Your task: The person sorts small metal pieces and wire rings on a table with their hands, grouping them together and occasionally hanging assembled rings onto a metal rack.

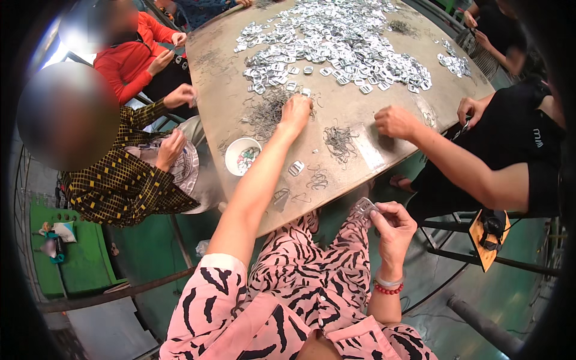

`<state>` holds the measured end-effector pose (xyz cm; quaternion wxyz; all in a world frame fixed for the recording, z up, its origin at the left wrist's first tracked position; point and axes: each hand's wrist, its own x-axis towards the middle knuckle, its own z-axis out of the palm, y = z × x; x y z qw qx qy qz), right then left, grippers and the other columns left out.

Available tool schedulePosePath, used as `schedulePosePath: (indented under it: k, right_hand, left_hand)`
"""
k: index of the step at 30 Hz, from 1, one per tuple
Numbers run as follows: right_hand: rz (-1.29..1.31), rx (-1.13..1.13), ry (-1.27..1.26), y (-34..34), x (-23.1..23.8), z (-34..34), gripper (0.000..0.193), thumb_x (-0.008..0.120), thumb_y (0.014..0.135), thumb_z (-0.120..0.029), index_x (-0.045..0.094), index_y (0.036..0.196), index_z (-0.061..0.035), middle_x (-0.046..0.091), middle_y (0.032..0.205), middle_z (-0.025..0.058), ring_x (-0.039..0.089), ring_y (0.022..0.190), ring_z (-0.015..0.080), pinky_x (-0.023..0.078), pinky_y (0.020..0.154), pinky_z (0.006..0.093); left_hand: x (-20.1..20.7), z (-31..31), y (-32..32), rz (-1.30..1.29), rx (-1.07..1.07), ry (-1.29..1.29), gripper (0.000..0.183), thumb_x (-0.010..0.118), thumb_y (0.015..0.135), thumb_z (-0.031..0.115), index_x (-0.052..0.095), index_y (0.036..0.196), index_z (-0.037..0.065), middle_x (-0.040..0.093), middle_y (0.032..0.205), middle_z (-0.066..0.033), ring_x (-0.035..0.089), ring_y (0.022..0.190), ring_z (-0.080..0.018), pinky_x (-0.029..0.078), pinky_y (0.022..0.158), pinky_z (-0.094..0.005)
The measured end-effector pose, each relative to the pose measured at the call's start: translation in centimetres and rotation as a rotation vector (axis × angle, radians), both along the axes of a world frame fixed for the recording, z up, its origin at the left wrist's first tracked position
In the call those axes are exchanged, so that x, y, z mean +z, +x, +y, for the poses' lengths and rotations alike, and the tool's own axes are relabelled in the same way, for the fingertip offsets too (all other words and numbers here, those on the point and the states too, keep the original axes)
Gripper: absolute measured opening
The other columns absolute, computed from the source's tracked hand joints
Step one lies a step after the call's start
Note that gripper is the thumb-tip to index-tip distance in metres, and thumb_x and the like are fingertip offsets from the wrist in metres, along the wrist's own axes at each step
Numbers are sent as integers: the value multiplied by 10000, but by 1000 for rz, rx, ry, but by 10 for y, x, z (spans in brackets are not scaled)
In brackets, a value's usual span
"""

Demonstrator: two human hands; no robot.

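My left hand (297, 114) reaches across the table with its fingers closed at a small silver metal buckle (306, 92), which shows just past the fingertips. Beside this hand lies a tangled heap of thin bent wire pieces (264, 114). Above my lap, my right hand (393, 225) pinches a flat slotted metal buckle (364, 206) between thumb and fingers. A single loose buckle (296, 168) rests on the table under my left forearm's right side. Near that forearm stands a white round tub (234, 161) with small coloured pieces inside.
A big pile of silver buckles (336, 42) covers the far part of the table (219, 78). A smaller wire heap (339, 143) lies right of my left hand. Co-workers sit left and right; one fist (396, 123) rests over the table's right side.
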<state>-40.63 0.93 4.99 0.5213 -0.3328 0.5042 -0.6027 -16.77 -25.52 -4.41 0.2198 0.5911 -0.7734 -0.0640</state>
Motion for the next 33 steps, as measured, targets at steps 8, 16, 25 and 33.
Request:
schedulePosePath:
  k: [8,16,25,33]
  right_hand:
    - [13,5,-48,2,7,17,120,616,738,130,621,836,61,602,779,47,574,637,74,462,570,182]
    - [4,-11,-57,16,11,26,152,618,761,101,621,896,31,612,747,33,567,628,69,469,578,188]
    - [51,-23,-72,23,7,33,129,616,785,72,600,909,41,623,758,55,577,607,83,475,548,196]
    - [248,14,-168,23,-2,30,103,623,766,91,617,851,32,591,825,32,560,688,66,462,585,181]
  left_hand:
    - [55,13,7,-190,60,-34,100,522,764,-23,590,837,-18,635,784,-222,637,811,-376,523,641,-462]
    - [114,126,-14,722,-180,239,161,606,829,60,650,952,-34,662,753,-86,629,605,-131,511,584,-262]
    - [116,255,-64,841,-422,173,109,682,769,85,624,826,13,609,931,-84,580,908,-192,459,794,-297]
    - [107,256,-74,725,-410,25,115,646,774,66,598,858,3,605,973,-115,575,916,-276,460,787,-349]
